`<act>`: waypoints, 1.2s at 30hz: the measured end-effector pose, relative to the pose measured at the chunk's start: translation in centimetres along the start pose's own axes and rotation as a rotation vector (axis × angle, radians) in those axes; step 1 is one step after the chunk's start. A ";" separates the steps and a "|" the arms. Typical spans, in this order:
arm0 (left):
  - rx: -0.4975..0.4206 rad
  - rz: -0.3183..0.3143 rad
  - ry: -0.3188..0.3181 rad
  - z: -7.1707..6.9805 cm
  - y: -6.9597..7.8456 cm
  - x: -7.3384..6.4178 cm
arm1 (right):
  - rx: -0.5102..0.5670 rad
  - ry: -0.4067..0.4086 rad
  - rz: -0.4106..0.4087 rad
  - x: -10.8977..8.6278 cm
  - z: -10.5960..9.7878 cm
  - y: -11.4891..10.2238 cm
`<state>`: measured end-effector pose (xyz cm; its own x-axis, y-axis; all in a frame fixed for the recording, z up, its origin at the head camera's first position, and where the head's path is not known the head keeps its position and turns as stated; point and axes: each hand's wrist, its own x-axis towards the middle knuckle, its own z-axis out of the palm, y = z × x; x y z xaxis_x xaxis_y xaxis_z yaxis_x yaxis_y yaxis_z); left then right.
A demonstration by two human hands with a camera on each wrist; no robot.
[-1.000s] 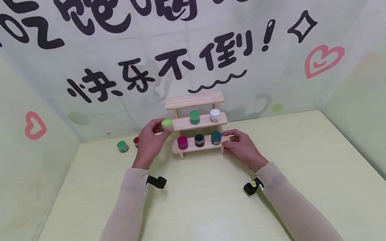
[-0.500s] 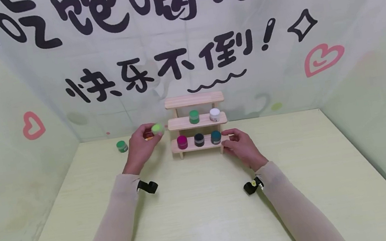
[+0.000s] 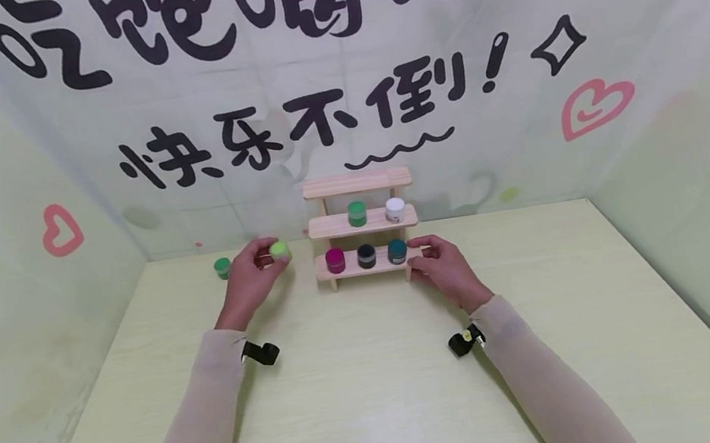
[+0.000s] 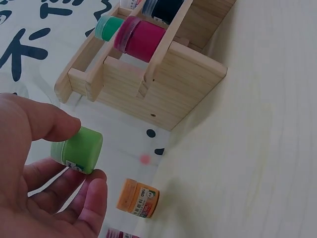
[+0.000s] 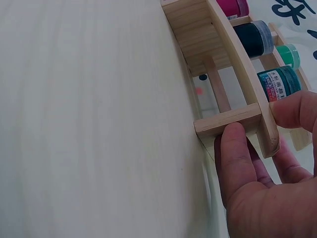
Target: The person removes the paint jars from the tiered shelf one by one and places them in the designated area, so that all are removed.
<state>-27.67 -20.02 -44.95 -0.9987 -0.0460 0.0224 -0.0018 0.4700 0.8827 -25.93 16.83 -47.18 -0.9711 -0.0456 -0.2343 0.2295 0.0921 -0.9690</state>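
Observation:
Between thumb and fingers, my left hand (image 3: 250, 279) pinches a light green paint jar (image 4: 81, 151), just left of the three-tier wooden shelf (image 3: 356, 183). My right hand (image 3: 448, 272) grips the right end of the shelf's bottom tier, thumb on the board and fingers against the leg. That tier carries a magenta jar (image 3: 336, 261), a black-looking jar (image 3: 366, 256) and a teal jar (image 5: 280, 83). On the middle tier stand a green jar (image 3: 357, 213) and a white-lidded jar (image 3: 395, 210).
Another green jar (image 3: 222, 268) stands on the table (image 3: 377, 371), left of my left hand. The left wrist view shows an orange jar (image 4: 138, 198) and part of a dark pink jar (image 4: 118, 233) below the held one. A printed cloth (image 3: 189, 216) hangs behind the shelf.
My left hand has carried the light green jar left and down, away from the left end of the middle tier. The right hand has kept its place on the shelf.

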 end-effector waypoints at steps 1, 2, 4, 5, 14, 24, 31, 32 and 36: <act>0.008 -0.005 -0.002 0.0 -0.2 0.0 | 0.000 0.000 -0.002 0.0 0.0 0.0; 0.014 -0.009 -0.003 0.0 -0.4 0.0 | -0.002 -0.001 -0.003 0.0 0.0 0.1; 0.025 -0.015 -0.008 -0.1 -0.7 -0.1 | -0.006 -0.001 -0.004 0.1 -0.1 0.2; 0.027 -0.017 -0.010 -0.1 -0.9 -0.1 | -0.009 -0.001 -0.005 0.1 -0.1 0.2; 0.040 -0.055 -0.026 -0.5 -2.3 -0.2 | -0.005 -0.004 -0.008 0.1 -0.2 0.3; 0.136 -0.059 -0.071 -0.8 -4.0 0.2 | 0.004 0.001 0.001 0.2 -0.2 0.4; 0.181 -0.070 -0.103 -0.8 -4.1 0.2 | 0.014 0.005 0.005 0.2 -0.1 0.4; 0.183 -0.070 -0.105 -0.9 -4.0 0.1 | 0.018 0.004 0.007 0.2 -0.1 0.3; 0.193 -0.058 -0.113 -0.9 -4.0 0.1 | 0.023 0.007 0.014 0.2 0.0 0.2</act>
<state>-27.69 -22.74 -48.05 -0.9960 0.0160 -0.0882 -0.0585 0.6296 0.7747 -26.06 16.85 -47.46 -0.9682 -0.0375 -0.2473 0.2443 0.0696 -0.9672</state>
